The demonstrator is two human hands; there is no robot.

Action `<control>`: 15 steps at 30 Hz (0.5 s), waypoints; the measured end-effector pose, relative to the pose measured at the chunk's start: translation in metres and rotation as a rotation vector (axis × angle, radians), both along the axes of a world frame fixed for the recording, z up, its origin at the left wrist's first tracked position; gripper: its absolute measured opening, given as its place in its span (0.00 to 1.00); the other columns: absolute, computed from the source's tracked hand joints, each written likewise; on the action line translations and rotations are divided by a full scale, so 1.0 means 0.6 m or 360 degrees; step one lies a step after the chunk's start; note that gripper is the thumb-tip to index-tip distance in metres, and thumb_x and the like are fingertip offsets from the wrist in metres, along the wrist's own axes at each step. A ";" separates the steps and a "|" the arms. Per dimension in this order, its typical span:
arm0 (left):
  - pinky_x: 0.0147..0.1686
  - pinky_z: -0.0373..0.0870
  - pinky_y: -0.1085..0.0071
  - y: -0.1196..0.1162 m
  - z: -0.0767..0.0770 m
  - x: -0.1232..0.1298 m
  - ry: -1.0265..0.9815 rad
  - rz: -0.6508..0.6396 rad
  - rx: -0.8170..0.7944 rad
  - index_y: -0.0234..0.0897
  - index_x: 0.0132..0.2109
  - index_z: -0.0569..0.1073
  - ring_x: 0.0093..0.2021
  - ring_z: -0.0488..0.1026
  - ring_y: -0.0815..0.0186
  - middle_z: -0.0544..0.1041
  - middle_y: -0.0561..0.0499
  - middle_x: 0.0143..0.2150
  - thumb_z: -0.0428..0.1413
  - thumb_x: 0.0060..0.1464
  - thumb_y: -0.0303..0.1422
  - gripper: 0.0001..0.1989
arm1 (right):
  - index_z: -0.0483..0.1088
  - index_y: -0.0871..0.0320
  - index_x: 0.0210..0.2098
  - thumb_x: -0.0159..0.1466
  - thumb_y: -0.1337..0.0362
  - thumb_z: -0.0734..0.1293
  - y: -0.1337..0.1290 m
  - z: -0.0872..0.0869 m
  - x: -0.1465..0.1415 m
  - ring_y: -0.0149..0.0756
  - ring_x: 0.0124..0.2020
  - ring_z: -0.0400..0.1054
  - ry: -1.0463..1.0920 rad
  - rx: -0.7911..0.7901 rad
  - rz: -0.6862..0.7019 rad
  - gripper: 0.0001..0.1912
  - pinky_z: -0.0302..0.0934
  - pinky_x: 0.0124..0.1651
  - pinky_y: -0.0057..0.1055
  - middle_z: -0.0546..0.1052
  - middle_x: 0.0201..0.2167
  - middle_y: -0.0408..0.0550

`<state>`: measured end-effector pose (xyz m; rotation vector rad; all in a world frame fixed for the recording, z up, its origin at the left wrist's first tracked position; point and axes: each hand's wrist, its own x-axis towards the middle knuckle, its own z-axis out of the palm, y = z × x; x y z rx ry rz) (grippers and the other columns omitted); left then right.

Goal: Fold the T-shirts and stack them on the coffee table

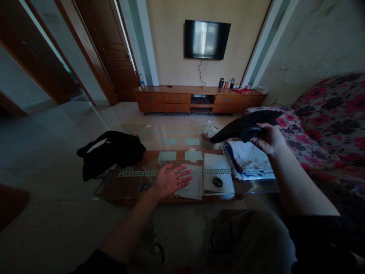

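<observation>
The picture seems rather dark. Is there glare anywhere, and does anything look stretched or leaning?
In the head view, dim light, darkest near the bottom; same view, a bright, window-like reflection on the television and fainter sheen on the glass table; same view, the wooden door leans, probably lens distortion; same view, the dark cloth in the right hand shows few folds.
</observation>
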<state>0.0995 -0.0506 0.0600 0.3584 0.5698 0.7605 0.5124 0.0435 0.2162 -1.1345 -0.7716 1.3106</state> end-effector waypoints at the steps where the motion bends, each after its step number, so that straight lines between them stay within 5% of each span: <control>1: 0.57 0.69 0.52 0.000 0.001 0.000 0.0004 0.0001 0.0003 0.31 0.64 0.66 0.57 0.76 0.46 0.72 0.32 0.64 0.51 0.58 0.46 0.32 | 0.68 0.64 0.26 0.69 0.68 0.53 0.008 0.006 0.020 0.27 0.32 0.75 0.0118 0.0178 -0.0015 0.19 0.64 0.32 0.28 0.79 0.28 0.54; 3: 0.57 0.69 0.52 0.000 0.001 0.001 0.0022 0.0001 0.0001 0.30 0.64 0.66 0.56 0.77 0.47 0.72 0.31 0.63 0.51 0.58 0.46 0.32 | 0.68 0.62 0.24 0.68 0.70 0.53 0.017 -0.003 0.061 0.29 0.37 0.76 0.0298 0.0422 -0.0052 0.20 0.65 0.35 0.30 0.79 0.32 0.60; 5: 0.56 0.70 0.52 0.000 0.001 0.002 0.0039 0.0009 0.0002 0.30 0.64 0.66 0.55 0.77 0.47 0.73 0.31 0.62 0.51 0.58 0.46 0.33 | 0.69 0.60 0.24 0.68 0.72 0.53 0.015 -0.039 0.097 0.32 0.41 0.76 0.0327 0.0408 -0.0167 0.20 0.66 0.39 0.32 0.80 0.36 0.64; 8: 0.54 0.71 0.53 0.001 0.000 0.001 0.0052 0.0037 0.0019 0.31 0.64 0.66 0.54 0.78 0.48 0.74 0.32 0.61 0.51 0.57 0.46 0.33 | 0.71 0.58 0.27 0.65 0.73 0.55 -0.009 -0.134 0.128 0.35 0.41 0.76 0.0331 0.0197 -0.0400 0.16 0.68 0.39 0.34 0.79 0.37 0.64; 11: 0.54 0.71 0.53 0.001 -0.001 0.002 0.0059 0.0045 0.0028 0.32 0.64 0.67 0.53 0.78 0.48 0.75 0.32 0.60 0.52 0.57 0.46 0.33 | 0.70 0.54 0.30 0.59 0.73 0.58 -0.046 -0.232 0.131 0.39 0.35 0.75 0.0217 -0.0280 -0.0613 0.11 0.72 0.42 0.42 0.80 0.34 0.53; 15: 0.53 0.71 0.52 0.001 -0.003 0.006 0.0048 0.0044 0.0050 0.32 0.64 0.68 0.52 0.79 0.48 0.76 0.33 0.58 0.51 0.58 0.46 0.32 | 0.67 0.54 0.30 0.56 0.74 0.59 -0.074 -0.295 0.123 0.40 0.33 0.75 0.0252 -0.0481 -0.0699 0.10 0.71 0.47 0.49 0.78 0.33 0.50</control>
